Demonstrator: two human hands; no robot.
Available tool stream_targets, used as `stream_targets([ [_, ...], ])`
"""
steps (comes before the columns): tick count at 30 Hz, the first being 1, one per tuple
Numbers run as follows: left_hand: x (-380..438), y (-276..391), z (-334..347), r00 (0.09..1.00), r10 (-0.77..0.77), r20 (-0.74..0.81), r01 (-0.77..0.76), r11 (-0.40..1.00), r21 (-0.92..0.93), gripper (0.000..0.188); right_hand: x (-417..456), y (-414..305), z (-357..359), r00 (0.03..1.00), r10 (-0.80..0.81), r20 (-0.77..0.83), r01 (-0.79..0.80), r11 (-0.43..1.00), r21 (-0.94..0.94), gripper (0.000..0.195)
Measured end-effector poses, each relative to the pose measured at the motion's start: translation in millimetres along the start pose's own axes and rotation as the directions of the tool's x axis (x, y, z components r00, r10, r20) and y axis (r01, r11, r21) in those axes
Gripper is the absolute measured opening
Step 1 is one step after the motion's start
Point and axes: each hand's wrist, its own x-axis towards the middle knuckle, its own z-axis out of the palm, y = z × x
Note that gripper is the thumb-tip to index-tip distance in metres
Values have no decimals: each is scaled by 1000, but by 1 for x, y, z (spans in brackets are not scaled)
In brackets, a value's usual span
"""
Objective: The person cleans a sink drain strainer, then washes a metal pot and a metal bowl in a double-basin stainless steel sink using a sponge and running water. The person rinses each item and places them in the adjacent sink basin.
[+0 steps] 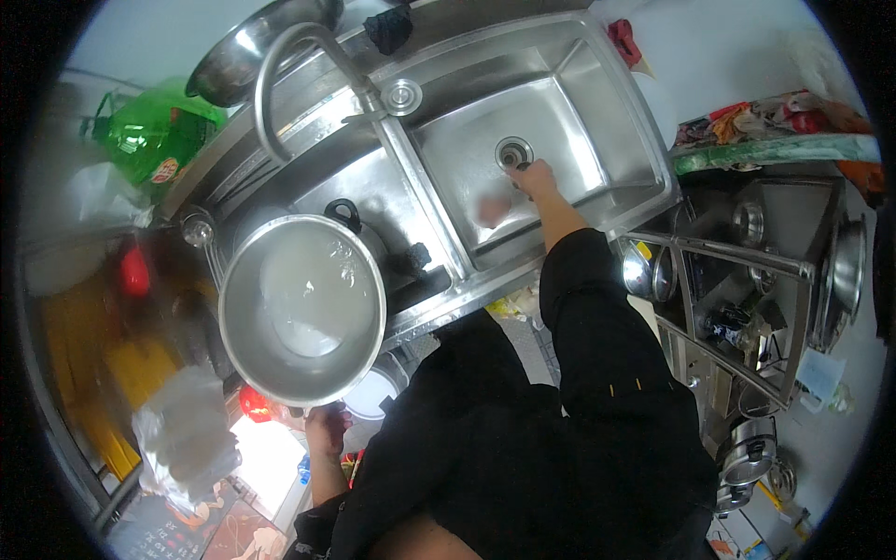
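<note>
A large metal pot point(301, 308) with cloudy liquid inside is over the front of the left sink basin point(364, 182). My left hand point(327, 428) is at the pot's near side, its fingers curled at what seems to be a handle, mostly hidden under the rim. A black loop handle point(342, 214) shows at the pot's far side. My right hand point(534, 179) reaches into the right basin point(581, 140), its fingers around a small dark thing at the edge of the drain point(514, 152). A blurred brownish patch lies left of that hand.
A curved faucet point(263, 91) arches over the left basin. Beside it are a round metal stopper point(402, 96) and a large metal bowl point(245, 52). A green plastic bottle point(157, 133) stands at the left. Metal racks with pans point(665, 273) are at the right.
</note>
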Motion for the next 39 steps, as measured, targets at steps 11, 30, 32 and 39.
stream_targets([
  [11,-10,50,21,990,101,-98,-124,956,-267,88,87,14,19,968,-229,-98,194,939,-283,70],
  [30,25,72,25,988,141,-63,-151,968,-202,45,74,59,69,958,-231,173,277,903,-329,51],
  [32,24,71,24,986,150,-73,-163,963,-215,39,63,67,67,949,-255,184,309,860,-407,51],
  [39,27,63,11,972,198,-126,-219,959,-182,47,38,7,18,969,-156,191,242,762,-601,60],
])
